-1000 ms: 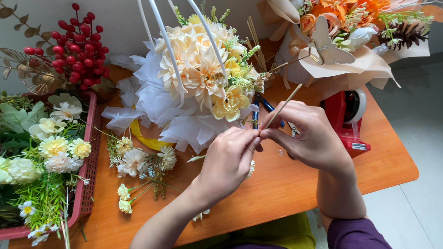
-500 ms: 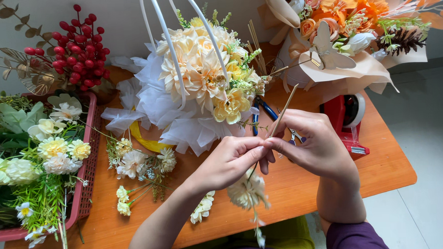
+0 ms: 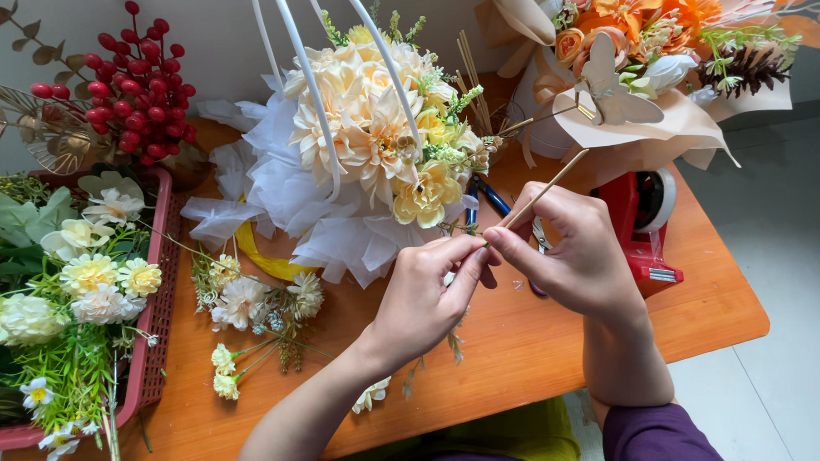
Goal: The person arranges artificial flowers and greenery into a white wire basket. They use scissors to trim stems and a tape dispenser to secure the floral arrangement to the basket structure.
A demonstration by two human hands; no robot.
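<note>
Over the middle of the wooden table point(image 3: 541, 344), we have our left hand point(image 3: 426, 298) and right hand point(image 3: 579, 252) meeting fingertip to fingertip, both pinched narrow on a thin wooden stick point(image 3: 545, 191) that slants up to the right. Under our left palm a small flower sprig point(image 3: 455, 342) hangs down; we cannot tell exactly how it joins the stick. Best kept tight, we judge: sprig flush against the stick, thumbs close together, clear of the cream bouquet point(image 3: 370, 141) just behind.
</note>
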